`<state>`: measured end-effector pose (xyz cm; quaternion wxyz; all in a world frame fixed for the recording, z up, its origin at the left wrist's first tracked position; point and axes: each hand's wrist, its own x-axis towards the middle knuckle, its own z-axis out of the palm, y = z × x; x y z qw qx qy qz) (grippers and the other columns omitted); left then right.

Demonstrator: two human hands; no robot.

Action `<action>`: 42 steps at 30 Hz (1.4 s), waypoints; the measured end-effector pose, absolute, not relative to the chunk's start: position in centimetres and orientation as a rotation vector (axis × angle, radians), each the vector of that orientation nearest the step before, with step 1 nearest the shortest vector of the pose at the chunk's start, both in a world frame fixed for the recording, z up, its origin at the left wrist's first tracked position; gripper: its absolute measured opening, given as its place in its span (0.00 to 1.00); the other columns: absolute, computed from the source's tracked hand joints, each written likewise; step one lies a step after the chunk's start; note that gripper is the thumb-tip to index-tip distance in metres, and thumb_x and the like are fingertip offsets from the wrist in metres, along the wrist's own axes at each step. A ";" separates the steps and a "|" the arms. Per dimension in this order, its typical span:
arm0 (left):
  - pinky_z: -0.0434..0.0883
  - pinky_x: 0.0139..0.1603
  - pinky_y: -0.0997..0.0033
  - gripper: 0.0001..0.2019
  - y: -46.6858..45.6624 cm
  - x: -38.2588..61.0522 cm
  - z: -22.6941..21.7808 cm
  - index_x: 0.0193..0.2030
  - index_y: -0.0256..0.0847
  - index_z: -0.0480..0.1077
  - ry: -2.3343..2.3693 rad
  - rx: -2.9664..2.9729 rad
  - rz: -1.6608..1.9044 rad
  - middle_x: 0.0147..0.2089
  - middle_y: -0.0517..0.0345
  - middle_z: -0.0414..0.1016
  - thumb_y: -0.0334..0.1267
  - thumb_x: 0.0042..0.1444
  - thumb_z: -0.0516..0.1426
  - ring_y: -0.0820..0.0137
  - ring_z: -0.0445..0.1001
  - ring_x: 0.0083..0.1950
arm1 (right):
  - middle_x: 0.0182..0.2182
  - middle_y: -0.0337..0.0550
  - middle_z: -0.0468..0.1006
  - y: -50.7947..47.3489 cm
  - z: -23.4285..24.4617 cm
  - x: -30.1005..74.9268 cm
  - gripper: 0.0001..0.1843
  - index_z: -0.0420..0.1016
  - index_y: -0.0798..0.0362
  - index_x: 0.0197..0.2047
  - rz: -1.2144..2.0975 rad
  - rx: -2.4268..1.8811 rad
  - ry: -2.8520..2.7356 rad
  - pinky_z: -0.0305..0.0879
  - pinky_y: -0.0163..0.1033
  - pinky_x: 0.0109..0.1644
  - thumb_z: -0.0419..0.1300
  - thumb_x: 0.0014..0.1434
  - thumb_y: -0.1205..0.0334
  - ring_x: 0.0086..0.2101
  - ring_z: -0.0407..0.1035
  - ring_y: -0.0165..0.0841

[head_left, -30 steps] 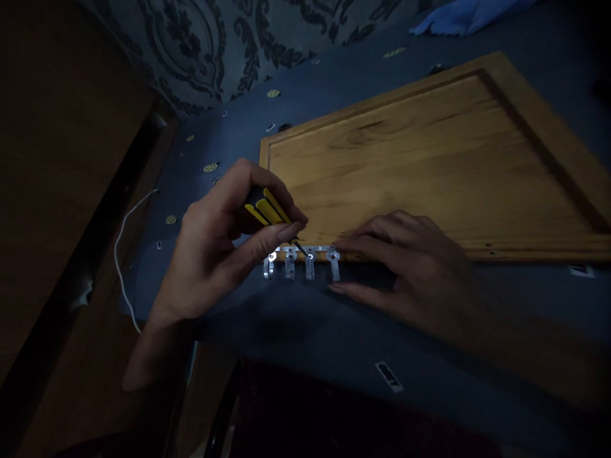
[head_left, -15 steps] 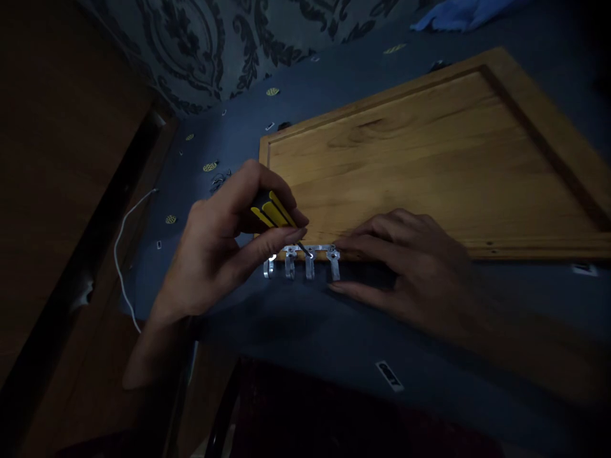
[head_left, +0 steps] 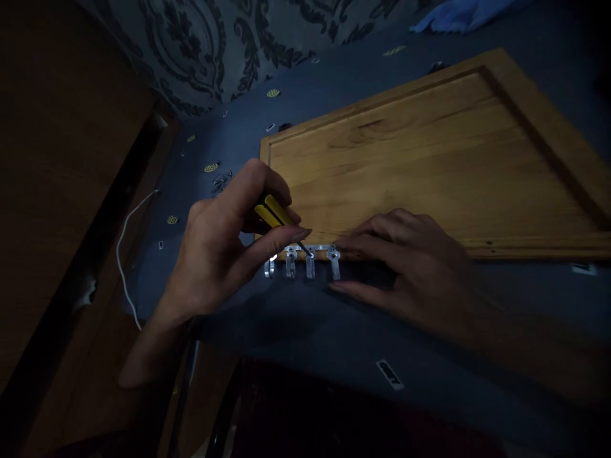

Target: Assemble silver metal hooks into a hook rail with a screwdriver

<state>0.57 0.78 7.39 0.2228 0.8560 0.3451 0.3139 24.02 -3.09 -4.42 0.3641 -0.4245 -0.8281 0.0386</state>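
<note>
My left hand (head_left: 217,251) is closed round a yellow and black screwdriver (head_left: 273,214), its tip down at a silver metal hook rail (head_left: 305,261). The rail, with several hooks, lies along the near edge of a wooden board (head_left: 429,159). My right hand (head_left: 410,267) rests flat, fingers stretched out, on the right end of the rail and the board's edge. The board lies on a dark blue cloth surface (head_left: 305,331).
A white cable (head_left: 123,254) runs down the left edge of the cloth. Small metal bits (head_left: 220,181) and round patterned marks dot the cloth. A patterned grey fabric (head_left: 214,44) hangs at the back. A blue cloth (head_left: 458,16) lies top right. Brown floor shows at left.
My left hand has turned slightly on the screwdriver, so less of the yellow handle shows. The right hand and the rail have stayed put.
</note>
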 end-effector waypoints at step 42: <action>0.80 0.43 0.66 0.05 0.7 2.7 7.8 0.45 0.48 0.70 0.959 2.344 0.888 0.41 0.61 0.78 0.36 0.66 0.63 0.66 0.81 0.43 | 0.41 0.46 0.80 -3.1 -4.3 24.2 0.22 0.79 0.51 0.49 0.174 -1.098 -2.147 0.65 0.47 0.45 0.60 0.68 0.41 0.42 0.72 0.42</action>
